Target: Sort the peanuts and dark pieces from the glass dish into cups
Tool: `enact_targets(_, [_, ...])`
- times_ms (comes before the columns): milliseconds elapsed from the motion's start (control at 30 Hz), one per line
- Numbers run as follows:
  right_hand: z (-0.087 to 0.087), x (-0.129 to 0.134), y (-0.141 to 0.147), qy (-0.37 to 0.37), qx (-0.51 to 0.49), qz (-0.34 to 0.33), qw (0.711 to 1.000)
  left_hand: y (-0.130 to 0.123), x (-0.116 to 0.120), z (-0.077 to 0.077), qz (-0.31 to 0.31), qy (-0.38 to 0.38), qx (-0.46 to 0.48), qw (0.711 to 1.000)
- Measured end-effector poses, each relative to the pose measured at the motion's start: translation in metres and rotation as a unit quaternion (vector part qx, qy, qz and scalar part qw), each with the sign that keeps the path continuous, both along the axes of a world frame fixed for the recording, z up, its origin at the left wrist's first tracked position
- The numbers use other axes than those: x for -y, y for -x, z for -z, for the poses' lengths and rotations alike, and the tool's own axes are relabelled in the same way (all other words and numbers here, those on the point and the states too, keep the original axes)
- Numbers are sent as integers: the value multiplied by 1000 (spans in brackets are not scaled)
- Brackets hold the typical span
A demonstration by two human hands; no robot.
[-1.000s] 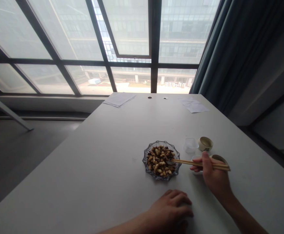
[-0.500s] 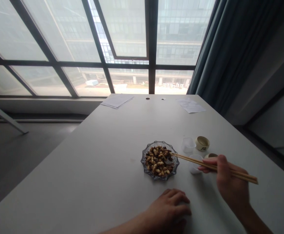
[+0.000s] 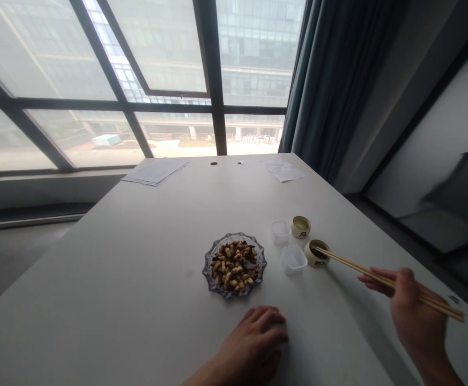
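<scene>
My right hand [image 3: 416, 316] grips a pair of wooden chopsticks [image 3: 354, 266], whose tips reach into the mouth of the nearer small cream cup [image 3: 316, 261]. Something dark shows inside that cup; whether the tips hold a piece is too small to tell. My left hand [image 3: 253, 343] rests on the table, fingers loosely bent and somewhat apart, holding nothing. Just beyond it stands a scalloped glass dish [image 3: 207, 268] with peanuts [image 3: 231, 265] and dark reddish-brown pieces in it.
Two clear plastic containers [image 3: 294, 266] stand between dish and cups. A second cream cup [image 3: 300, 228] is behind the nearer one. Papers [image 3: 155, 171] and a crumpled sheet [image 3: 285, 172] lie at the white table's [image 3: 145, 257] far end, before the window. A dark curtain [image 3: 318, 80] hangs at right.
My right hand has moved the chopsticks right, from the glass dish's edge to the nearer cup. The view has turned right. My left hand stays on the table near the dish.
</scene>
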State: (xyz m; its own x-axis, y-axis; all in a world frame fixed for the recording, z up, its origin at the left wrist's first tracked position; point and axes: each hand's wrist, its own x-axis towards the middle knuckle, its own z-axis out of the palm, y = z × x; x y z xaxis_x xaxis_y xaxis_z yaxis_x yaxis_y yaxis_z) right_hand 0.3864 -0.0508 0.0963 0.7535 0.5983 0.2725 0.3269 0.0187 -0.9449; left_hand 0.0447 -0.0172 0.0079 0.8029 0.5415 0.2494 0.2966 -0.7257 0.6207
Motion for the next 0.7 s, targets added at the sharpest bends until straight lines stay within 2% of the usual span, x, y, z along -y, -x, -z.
enact_targets(67, [12,5,-3,-5,-48,2,999,0,1,-3,-1,0,-4,1000])
enact_targets(167, [19,12,-7,-25,-83,3,996,-1,2,-8,-2,5,-10,1000])
enact_targets(300, [18,19,-11,-15,-100,1,995,-2,1,-10,-4,5,-18,1000])
enact_targets(467, [9,28,-5,-62,-107,24,992,-1,1,-10,-6,11,-24,1000])
enact_targets(567, [-3,28,16,-74,-77,-38,994,-1,3,-10,-10,8,-28,1000])
enact_targets(700, [-28,4,69,-25,6,-196,980,-1,3,-10,-8,2,-20,1000])
